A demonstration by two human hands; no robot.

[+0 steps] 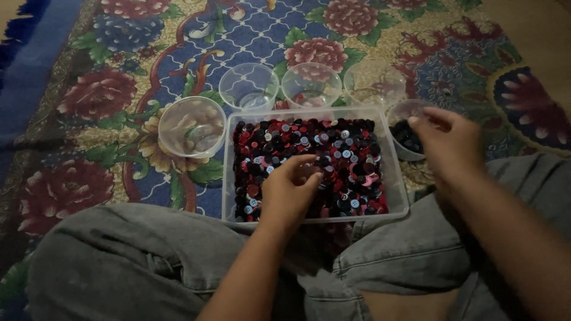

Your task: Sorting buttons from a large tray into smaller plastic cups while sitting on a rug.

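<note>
Buttons (333, 148), black, red, pink and pale blue, fill the clear rectangular tub (397, 178) that I see sitting on the floral rug (107, 89), pushed up against my crossed legs in grey jeans (125, 255). My left hand (289, 189) lies over the heap near the tub's 6 o'clock edge, fingers (304, 160) curled loosely down onto the buttons; I cannot tell whether anything is pinched between the tips. My right hand (450, 141) hovers at the tub's 3 o'clock side, just over a small clear cup (399, 113) that holds dark buttons (408, 137). Its fingers are drawn together with the thumb against them, though the blur keeps me from seeing whether a button sits between them.

Four more clear cups ring the tub. One (191, 126) stands at 10 o'clock, touching or nearly touching the tub's corner, and looks bare inside apart from the rug pattern showing through. Three stand in a row along the far edge: one (248, 86) at 11 o'clock, one (311, 84) at 12 o'clock, one (375, 83) at 1 o'clock. The light is dim, so I can't make out what these hold.
</note>
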